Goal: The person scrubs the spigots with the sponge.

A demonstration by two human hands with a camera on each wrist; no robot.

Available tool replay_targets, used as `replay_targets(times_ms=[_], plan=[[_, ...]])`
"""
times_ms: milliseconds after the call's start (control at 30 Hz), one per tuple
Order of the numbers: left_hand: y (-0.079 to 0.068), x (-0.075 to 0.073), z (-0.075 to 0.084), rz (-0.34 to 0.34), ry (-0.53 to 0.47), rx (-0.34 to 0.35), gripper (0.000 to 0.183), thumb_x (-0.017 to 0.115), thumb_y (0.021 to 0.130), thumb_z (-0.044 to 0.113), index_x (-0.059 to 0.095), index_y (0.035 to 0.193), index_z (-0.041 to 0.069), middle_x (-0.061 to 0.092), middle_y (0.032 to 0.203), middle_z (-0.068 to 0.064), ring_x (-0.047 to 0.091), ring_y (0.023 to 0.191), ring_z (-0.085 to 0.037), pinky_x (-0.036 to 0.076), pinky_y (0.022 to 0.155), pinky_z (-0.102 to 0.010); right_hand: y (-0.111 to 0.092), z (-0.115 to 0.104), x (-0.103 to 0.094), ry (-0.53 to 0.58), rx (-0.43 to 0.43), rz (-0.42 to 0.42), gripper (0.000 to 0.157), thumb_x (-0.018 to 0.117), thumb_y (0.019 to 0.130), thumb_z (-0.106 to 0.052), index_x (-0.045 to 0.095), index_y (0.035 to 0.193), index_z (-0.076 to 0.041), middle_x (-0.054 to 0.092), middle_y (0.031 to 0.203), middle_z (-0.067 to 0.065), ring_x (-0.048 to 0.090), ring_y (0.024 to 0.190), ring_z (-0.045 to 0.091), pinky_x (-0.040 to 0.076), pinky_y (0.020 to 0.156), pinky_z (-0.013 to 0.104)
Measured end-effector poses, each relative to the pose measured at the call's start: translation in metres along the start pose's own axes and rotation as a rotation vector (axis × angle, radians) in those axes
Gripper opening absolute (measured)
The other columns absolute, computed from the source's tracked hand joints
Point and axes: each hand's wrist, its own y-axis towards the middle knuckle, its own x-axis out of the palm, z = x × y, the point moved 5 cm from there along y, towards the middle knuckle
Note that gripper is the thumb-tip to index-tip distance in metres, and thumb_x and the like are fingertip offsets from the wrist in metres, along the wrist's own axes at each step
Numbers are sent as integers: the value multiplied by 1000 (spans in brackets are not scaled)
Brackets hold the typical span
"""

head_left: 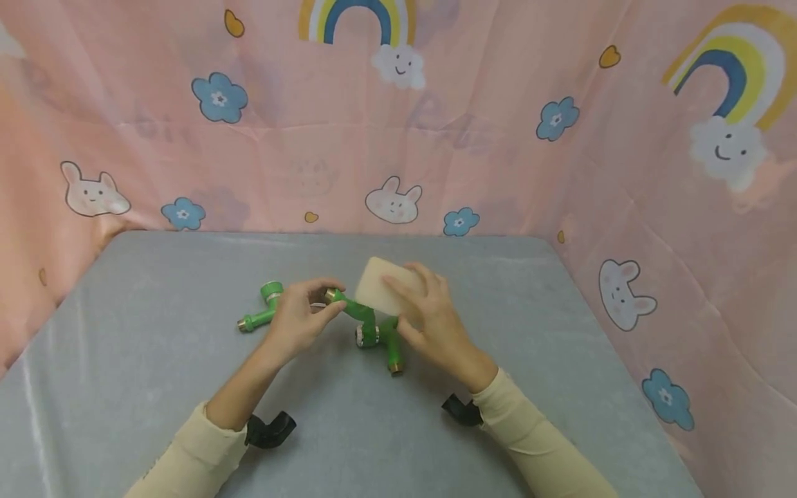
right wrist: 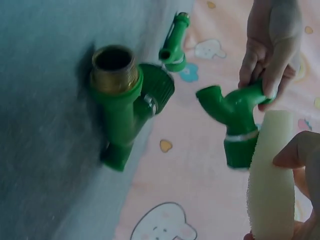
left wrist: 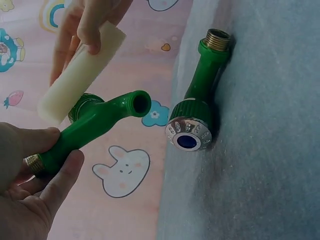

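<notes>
Head view shows me the left hand (head_left: 294, 321) pinching a green faucet (head_left: 356, 310) above the table (head_left: 156, 387), while the right hand (head_left: 441, 324) grips a pale sponge (head_left: 377, 285) close beside it. A second faucet (head_left: 392, 349) and a third faucet (head_left: 257, 319) lie nearby.

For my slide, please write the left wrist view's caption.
Left hand gripping a green tap, right hand holding a pale sponge close by, second green tap on the table.

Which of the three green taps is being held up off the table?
The green tap in the left hand, beside the pale block. The leftmost tap and the lower right tap both lie on the grey table.
</notes>
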Motion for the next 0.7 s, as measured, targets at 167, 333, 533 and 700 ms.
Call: replay_targets(times_ms=[167,333,533,700], plan=[[1,-1,-3,3,5,-15,27,72,93,5,70,119,3,72,115,-18,70,110,-34,61,92,-42,3,13,-3,17,106,-5,65,68,84,-3,56,145,-22,44,148,23,44,125,45,55,84,54],[2,-3,-5,34,-10,-9,30,71,92,0,68,123,0,70,119,-20,68,114,-35,60,94,-41,4,25,-14,78,200,38,62,63,87,-9,54,147,-19,41,149,24,40,127,44,51,89,57],[3,-3,-3,75,-15,16,33,72,89,-5,67,121,-1,71,119,-21,69,113,-35,61,92,-39,4,16,-18,175,116,69,58,62,90,-14,53,148,-16,44,147,24,44,124,43,45,91,55],[2,-2,-1,83,-27,46,27,73,88,-4,69,114,1,73,114,-17,70,111,-33,61,91,-38,1,5,-6,201,45,-48,56,62,94,-13,51,149,-17,41,150,26,45,129,45,51,91,58]])
